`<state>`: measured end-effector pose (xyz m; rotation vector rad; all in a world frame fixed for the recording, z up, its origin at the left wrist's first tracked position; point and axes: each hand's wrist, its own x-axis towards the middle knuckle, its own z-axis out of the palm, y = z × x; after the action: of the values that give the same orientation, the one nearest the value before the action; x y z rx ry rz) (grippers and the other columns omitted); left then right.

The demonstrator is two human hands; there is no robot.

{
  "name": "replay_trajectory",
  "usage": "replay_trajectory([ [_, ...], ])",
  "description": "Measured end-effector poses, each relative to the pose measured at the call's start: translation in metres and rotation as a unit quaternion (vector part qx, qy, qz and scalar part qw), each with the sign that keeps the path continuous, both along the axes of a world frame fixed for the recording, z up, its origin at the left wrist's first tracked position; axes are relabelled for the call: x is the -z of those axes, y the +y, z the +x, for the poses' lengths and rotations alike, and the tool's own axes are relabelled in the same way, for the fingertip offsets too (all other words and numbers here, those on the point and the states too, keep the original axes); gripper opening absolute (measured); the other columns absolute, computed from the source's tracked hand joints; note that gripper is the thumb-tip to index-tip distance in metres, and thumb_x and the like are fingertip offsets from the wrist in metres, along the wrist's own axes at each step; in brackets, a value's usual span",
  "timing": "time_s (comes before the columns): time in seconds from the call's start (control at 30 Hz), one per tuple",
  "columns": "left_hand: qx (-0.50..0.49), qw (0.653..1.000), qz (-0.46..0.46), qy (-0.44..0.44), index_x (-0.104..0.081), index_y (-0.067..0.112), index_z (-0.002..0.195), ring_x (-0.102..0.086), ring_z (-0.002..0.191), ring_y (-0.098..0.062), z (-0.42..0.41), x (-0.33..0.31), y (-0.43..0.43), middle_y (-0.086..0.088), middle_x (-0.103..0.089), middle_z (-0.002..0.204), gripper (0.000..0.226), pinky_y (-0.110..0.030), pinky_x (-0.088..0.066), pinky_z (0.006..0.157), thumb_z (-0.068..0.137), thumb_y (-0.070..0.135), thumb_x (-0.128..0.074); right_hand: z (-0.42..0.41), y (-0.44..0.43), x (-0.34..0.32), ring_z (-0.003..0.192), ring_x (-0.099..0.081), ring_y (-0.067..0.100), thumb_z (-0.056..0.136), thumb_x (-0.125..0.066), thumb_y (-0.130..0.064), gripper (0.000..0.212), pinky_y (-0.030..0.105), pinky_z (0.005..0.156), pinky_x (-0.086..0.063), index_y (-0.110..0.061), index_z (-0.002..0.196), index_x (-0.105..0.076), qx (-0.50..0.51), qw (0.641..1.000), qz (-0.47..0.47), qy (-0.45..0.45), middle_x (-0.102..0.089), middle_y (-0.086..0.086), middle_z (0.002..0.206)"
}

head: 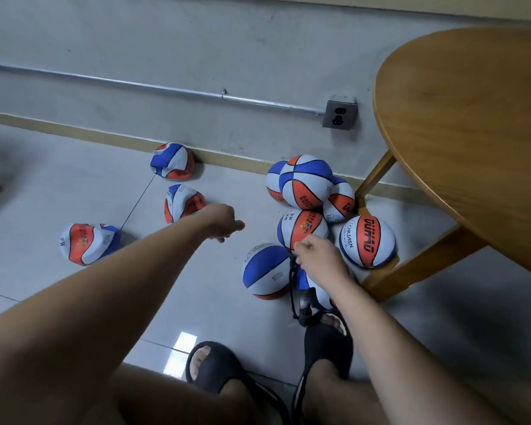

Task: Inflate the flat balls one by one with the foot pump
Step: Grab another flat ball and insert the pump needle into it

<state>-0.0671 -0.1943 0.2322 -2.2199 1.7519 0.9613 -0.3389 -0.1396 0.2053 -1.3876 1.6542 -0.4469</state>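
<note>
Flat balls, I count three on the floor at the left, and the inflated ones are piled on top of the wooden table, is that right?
Not quite. The three flat balls do lie on the floor at the left, but the inflated balls are piled on the floor beside a leg of the wooden table, not on top of it, as the head view shows.

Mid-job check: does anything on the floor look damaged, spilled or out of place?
Nothing stands out. Three caved-in balls lie on the left, simply not yet inflated; the round balls are piled at the table leg. The right hand pinches the pump hose; the left hand holds nothing.
</note>
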Motion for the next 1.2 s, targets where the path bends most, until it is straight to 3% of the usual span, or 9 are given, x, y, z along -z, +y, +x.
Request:
replay_trajectory([
  [0.17,0.014,0.998,0.034,0.045,-0.057,0.015,0.119,-0.076,0.095,-0.028,0.002,0.011,0.026,-0.012,-0.076,0.101,0.034,-0.044,-0.063,0.085,0.102,0.043,-0.064,0.015,-0.048,0.012,0.071,-0.048,0.024,0.093,-0.054,-0.020,0.010,0.037,0.061,-0.036,-0.015,0.083,-0.053,-0.096,0.989,0.097,0.059,-0.056,0.011,0.078],
  [0.27,-0.003,0.992,0.074,0.106,-0.053,0.021,0.128,-0.074,0.099,-0.033,0.002,0.038,0.041,-0.016,-0.072,0.106,0.043,-0.038,-0.062,0.072,0.097,0.045,-0.071,0.021,-0.068,0.012,0.067,-0.045,0.025,0.097,-0.055,-0.023,0.030,0.034,0.057,-0.031,-0.015,0.069,-0.045,-0.187,0.963,0.070,0.182,-0.049,0.006,0.069],
  [0.33,-0.056,0.984,0.075,0.150,-0.053,0.026,0.128,-0.074,0.103,-0.036,0.008,0.063,0.050,-0.015,-0.071,0.107,0.048,-0.041,-0.064,0.074,0.091,0.048,-0.074,0.026,-0.080,0.024,0.063,-0.040,0.023,0.098,-0.056,-0.027,0.037,0.034,0.053,-0.025,-0.019,0.066,-0.040,-0.239,0.939,0.074,0.237,-0.043,0.002,0.066],
  [0.53,-0.312,0.882,0.124,0.331,-0.049,0.027,0.136,-0.071,0.109,-0.026,0.010,0.131,0.078,-0.005,-0.062,0.131,0.056,-0.043,-0.064,0.088,0.093,0.055,-0.072,0.045,-0.099,0.062,0.070,-0.051,0.022,0.099,-0.059,-0.041,0.033,0.032,0.061,-0.036,-0.013,0.081,-0.057,-0.285,0.903,0.183,0.264,-0.058,0.006,0.082],
  [0.7,-0.397,0.810,0.142,0.407,-0.045,0.035,0.138,-0.067,0.115,-0.027,-0.010,0.174,0.095,0.000,-0.058,0.136,0.068,-0.048,-0.063,0.093,0.086,0.072,-0.071,0.054,-0.096,0.081,0.057,-0.042,0.020,0.102,-0.061,-0.046,0.038,0.031,0.058,-0.034,-0.014,0.083,-0.052,-0.288,0.891,0.246,0.252,-0.049,0.004,0.068],
  [0.83,-0.425,0.787,0.089,0.437,-0.044,0.043,0.142,-0.065,0.119,-0.023,-0.016,0.185,0.099,0.004,-0.059,0.137,0.067,-0.046,-0.061,0.097,0.088,0.070,-0.071,0.062,-0.095,0.096,0.060,-0.044,0.022,0.096,-0.062,-0.043,0.032,0.031,0.055,-0.033,-0.016,0.082,-0.052,-0.266,0.904,0.227,0.245,-0.052,0.004,0.072],
  [0.97,-0.459,0.772,-0.011,0.440,-0.047,0.047,0.140,-0.065,0.119,-0.019,-0.004,0.177,0.098,0.008,-0.066,0.125,0.055,-0.044,-0.059,0.097,0.092,0.060,-0.071,0.086,-0.105,0.086,0.080,-0.053,0.021,0.099,-0.060,-0.041,0.029,0.035,0.065,-0.039,-0.015,0.088,-0.057,-0.260,0.926,0.175,0.209,-0.060,0.004,0.093],
  [1.07,-0.475,0.755,-0.086,0.443,-0.048,0.048,0.140,-0.065,0.119,-0.017,0.016,0.173,0.077,0.010,-0.068,0.121,0.051,-0.048,-0.058,0.100,0.095,0.052,-0.072,0.108,-0.123,0.076,0.097,-0.062,0.023,0.102,-0.056,-0.041,0.035,0.034,0.074,-0.046,-0.014,0.121,-0.066,-0.250,0.947,0.120,0.166,-0.068,0.007,0.121],
  [1.2,-0.459,0.745,-0.142,0.462,-0.045,0.047,0.143,-0.062,0.121,-0.012,0.037,0.172,0.022,0.008,-0.067,0.127,0.054,-0.046,-0.057,0.102,0.096,0.046,-0.071,0.129,-0.157,0.083,0.139,-0.053,0.024,0.102,-0.057,-0.042,0.061,0.032,0.096,-0.042,-0.026,0.160,-0.047,-0.188,0.976,0.048,0.100,-0.052,-0.002,0.160],
])
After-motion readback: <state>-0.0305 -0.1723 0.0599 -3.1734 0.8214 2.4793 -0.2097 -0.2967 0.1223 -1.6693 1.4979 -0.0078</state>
